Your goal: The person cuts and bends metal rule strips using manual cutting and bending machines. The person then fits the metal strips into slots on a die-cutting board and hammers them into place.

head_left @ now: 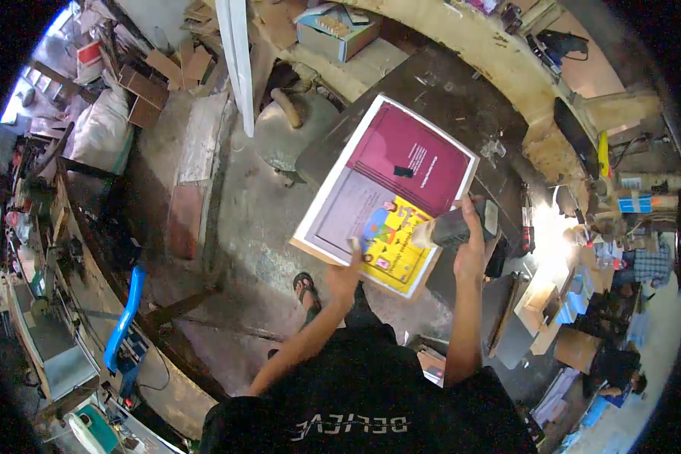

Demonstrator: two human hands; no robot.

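Note:
A large printed sheet [424,163] with maroon, grey and yellow panels lies on a brown board, tilted in front of me over a dark table [461,98]. A small black piece [403,172] rests on the maroon panel. My left hand [346,274] grips the lower left edge of the sheet and board, fingertips on the printed face. My right hand [471,244] is wrapped round a dark block-shaped tool [459,228] with a pale end, held over the yellow panel's right edge.
A round metal drum [299,129] stands beyond the table's left side. A blue curved object [125,318] lies at the left bench. Cardboard boxes [144,91] are piled at the upper left. A person [617,372] is at the lower right.

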